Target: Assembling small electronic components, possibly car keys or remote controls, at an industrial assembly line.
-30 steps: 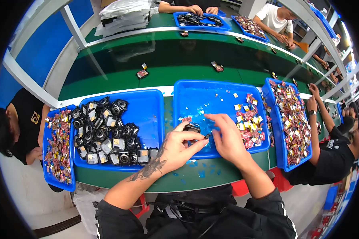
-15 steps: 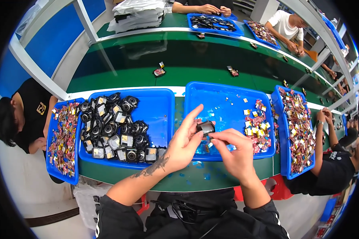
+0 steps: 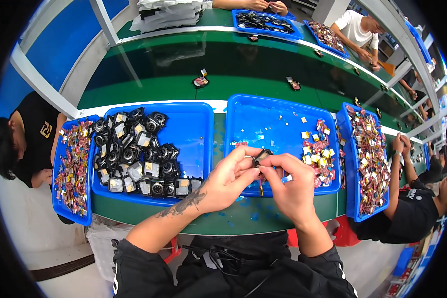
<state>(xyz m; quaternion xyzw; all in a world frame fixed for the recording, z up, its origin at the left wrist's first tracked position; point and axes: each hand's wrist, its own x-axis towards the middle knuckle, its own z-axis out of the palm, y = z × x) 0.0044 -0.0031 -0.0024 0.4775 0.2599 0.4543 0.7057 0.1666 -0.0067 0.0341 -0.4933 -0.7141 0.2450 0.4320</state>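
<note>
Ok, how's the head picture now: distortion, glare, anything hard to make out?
Head view: the green table bows at its near edge. Head view: the glossy green belt carries reflections. Head view: the dark part between left hand and right hand is partly covered, details unclear.

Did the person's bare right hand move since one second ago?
Yes, the bare right hand has come toward the near side, away from the far rim of the rectangular blue plastic tray beneath it.
</note>
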